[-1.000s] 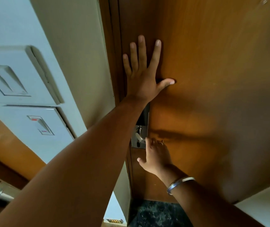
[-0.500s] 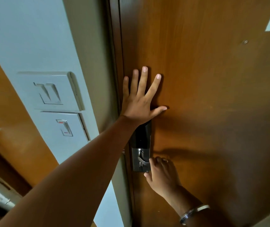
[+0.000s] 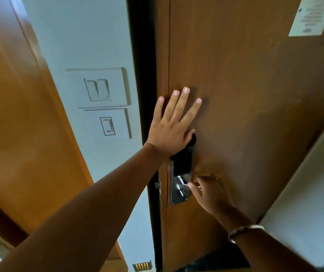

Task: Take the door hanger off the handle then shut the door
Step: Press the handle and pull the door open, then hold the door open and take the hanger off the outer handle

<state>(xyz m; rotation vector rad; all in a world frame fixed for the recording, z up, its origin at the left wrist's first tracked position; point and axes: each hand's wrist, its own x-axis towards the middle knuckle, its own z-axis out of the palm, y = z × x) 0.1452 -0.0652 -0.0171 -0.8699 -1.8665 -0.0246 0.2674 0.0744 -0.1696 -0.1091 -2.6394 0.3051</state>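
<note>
The brown wooden door (image 3: 255, 114) fills the right half of the view. My left hand (image 3: 172, 126) lies flat on it with fingers spread, just above the black and silver lock plate (image 3: 182, 161). My right hand (image 3: 210, 193) curls around the door handle at the plate's silver lower part (image 3: 177, 195), and the hand hides the lever. The door's edge shows with its latch bolt (image 3: 158, 185) sticking out, beside a dark gap (image 3: 143, 95) along the frame. No door hanger is in view.
Two white switch plates (image 3: 98, 89) (image 3: 107, 125) sit on the pale wall left of the frame. Another wooden panel (image 3: 19, 114) stands at far left. A printed notice (image 3: 310, 16) is fixed high on the door. A white wall (image 3: 314, 193) borders the door on the right.
The view has swung so both hands sit lower and further right. The door's edge, latch bolt and a dark gap now show. Both hands keep their places on door and handle.
</note>
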